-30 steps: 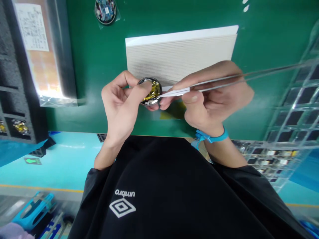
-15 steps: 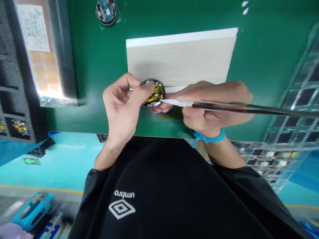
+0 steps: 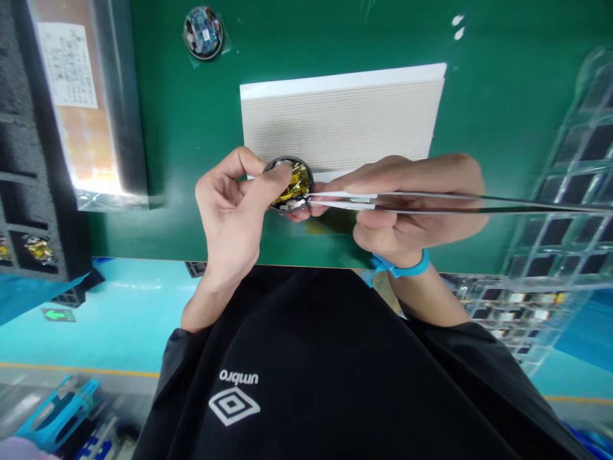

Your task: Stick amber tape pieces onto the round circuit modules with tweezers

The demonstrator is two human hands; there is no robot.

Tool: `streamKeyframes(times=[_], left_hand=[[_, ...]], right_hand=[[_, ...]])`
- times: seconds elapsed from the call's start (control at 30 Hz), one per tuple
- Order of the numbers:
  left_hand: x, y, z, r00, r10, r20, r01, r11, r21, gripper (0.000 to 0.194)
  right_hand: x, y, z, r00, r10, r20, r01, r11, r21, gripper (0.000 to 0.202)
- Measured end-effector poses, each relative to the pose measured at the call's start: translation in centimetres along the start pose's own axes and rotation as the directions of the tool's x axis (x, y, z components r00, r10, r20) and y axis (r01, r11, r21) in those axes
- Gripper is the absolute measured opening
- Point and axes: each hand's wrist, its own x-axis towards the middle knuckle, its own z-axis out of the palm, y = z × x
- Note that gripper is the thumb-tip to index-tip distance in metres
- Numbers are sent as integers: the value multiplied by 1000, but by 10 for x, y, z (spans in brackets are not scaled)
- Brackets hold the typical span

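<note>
From my remote post I pinch the round module [image 3: 300, 182] in the left hand [image 3: 234, 211]; right of it, the right hand [image 3: 431, 176] grips tweezers [image 3: 352, 204] (tips slightly parted).

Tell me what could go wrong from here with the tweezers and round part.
The tweezers, held in the right hand, have their slim tips at the round part, close to its gold film; a small slip might scratch or tear it. The left hand has its thumb on that film, so pressing might crease it. The part is hand-held, so it could slip and drop.
</note>
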Motion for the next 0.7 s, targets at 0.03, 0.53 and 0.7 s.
streamKeyframes(times=[0.03,0.53,0.7], left_hand=[[0,-1,0,1000,0,0,0,1000,-1,52],[-1,11,0,992,-51,117,53,999,-11,58],[0,5,1,998,27,53,-26,999,-20,58]], right_hand=[[0,-1,-1,1000,19,7,-19,1000,12,25],[-8,-6,-4,987,155,-45,-151,986,75,28],[-12,0,1,985,136,-107,-131,990,48,27]])
